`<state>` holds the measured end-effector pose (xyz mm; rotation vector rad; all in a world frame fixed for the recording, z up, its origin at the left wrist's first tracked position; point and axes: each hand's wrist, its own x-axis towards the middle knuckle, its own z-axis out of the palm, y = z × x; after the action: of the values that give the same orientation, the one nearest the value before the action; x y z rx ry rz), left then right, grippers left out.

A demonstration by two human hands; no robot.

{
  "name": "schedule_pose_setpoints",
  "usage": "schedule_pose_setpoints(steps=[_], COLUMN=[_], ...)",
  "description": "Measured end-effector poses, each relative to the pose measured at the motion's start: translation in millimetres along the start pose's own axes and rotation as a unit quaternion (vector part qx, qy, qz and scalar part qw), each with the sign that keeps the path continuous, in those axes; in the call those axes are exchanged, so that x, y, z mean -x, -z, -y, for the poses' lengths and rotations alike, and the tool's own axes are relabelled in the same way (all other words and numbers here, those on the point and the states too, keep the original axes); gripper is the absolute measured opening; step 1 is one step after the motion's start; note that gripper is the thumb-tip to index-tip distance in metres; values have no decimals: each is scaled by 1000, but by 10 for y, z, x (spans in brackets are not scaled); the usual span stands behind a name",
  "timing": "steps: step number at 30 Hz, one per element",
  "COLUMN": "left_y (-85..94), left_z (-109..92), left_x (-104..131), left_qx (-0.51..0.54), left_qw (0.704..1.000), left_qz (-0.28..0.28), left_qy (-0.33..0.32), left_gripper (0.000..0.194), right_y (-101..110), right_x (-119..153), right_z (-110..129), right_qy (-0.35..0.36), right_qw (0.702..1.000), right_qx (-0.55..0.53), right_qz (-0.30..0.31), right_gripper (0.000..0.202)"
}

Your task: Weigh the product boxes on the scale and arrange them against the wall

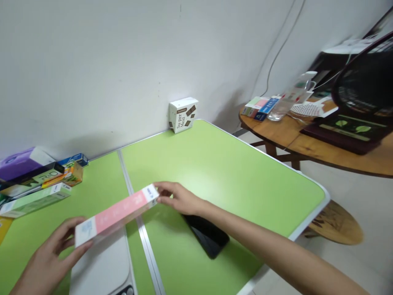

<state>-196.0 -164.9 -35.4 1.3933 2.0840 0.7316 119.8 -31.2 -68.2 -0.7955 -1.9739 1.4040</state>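
Note:
A long pink and white box [119, 213] is held level between both hands, above a white flat box [102, 262] near the front edge of view. Its left end is gripped by my left hand [55, 254], thumb in front and fingers behind. My right hand [178, 197] pinches the far right end with thumb and fingers. Beneath my right forearm a black phone [208, 235] lies on the green table [239, 176].
At the left are a green and white box [37, 200], a black box [33, 178], a purple pack [23, 162] and an orange box [72, 174]. A white Super Meal box [183, 114] stands by the wall. A wooden table [276, 139] with a jug is at right.

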Motion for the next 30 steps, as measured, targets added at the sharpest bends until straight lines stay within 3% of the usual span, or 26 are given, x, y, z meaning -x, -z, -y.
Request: schedule_pose_setpoints(steps=[3, 6, 9, 12, 16, 20, 24, 30], left_y=[-383, -849, -1295, -1664, -2007, -2191, -2265, -2382], left_z=[-578, -1024, -1327, -1531, -1679, -1677, -1624, -1657], left_x=[-434, -991, -1581, -2141, -2776, -3189, -3337, -3337], left_qx=[16, 41, 47, 68, 104, 87, 85, 123], left_qw=[997, 992, 991, 989, 983, 978, 971, 966], left_qz=[30, 12, -26, -78, -116, -148, -171, -203], left_qy=[-63, -121, -125, -103, -95, -120, -143, -104], left_gripper=[47, 41, 32, 31, 32, 34, 40, 41], right_y=[366, 658, 911, 1185, 1482, 1505, 1420, 1489], right_x=[-107, -381, -795, -1253, -1729, -1962, -2049, -2114], right_z=[-211, -445, -662, -849, -1089, -1346, -1508, -1564], right_qy=[-58, -117, -130, -132, -140, -115, -72, -95], right_qw=[991, 967, 945, 933, 929, 937, 934, 928], right_qx=[-30, -26, -50, -77, -92, -27, 89, 111], right_qz=[-114, -226, -296, -324, -331, -328, -338, -342], right_gripper=[36, 32, 34, 45, 58, 66, 66, 67])
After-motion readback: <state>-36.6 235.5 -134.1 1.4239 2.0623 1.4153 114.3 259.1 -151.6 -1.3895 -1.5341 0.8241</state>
